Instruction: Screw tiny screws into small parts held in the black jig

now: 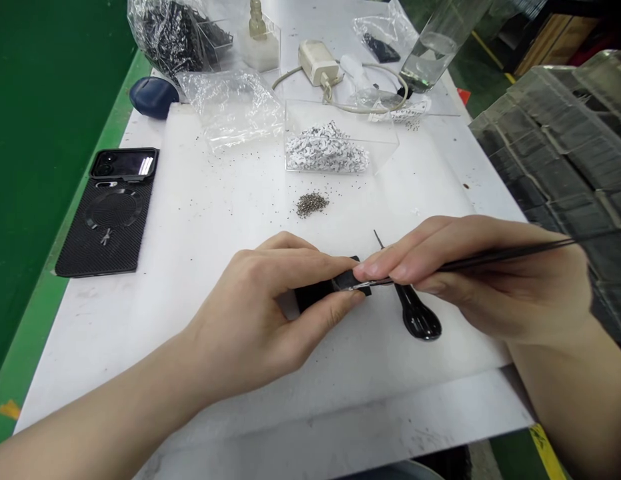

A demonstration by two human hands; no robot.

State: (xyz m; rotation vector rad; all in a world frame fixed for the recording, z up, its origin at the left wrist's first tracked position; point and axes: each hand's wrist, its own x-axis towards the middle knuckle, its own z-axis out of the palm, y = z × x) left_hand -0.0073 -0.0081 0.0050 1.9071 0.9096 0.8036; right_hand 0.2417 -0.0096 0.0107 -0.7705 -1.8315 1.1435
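My left hand (285, 300) grips a small black block (315, 295) between thumb and fingers, over the white mat. Pinched in my right hand (470, 273) is a pair of dark tweezers (505, 254), whose tips reach a small silvery part (359, 286) at the block's right end. The details of that part are too small to tell. A black screwdriver (420, 317) with a glossy bulbous handle lies on the mat, partly under my right fingers. Beyond my hands lies a pile of tiny metal pieces (311, 204). Small white pieces (326, 149) fill part of a clear tray behind it.
A black phone (113, 212) lies at the left edge. Farther back are a blue object (154, 97), plastic bags (235, 107), a white charger (317, 62) with its cable, and a clear liquid container (433, 53). Stacked clear trays (565, 147) stand at right.
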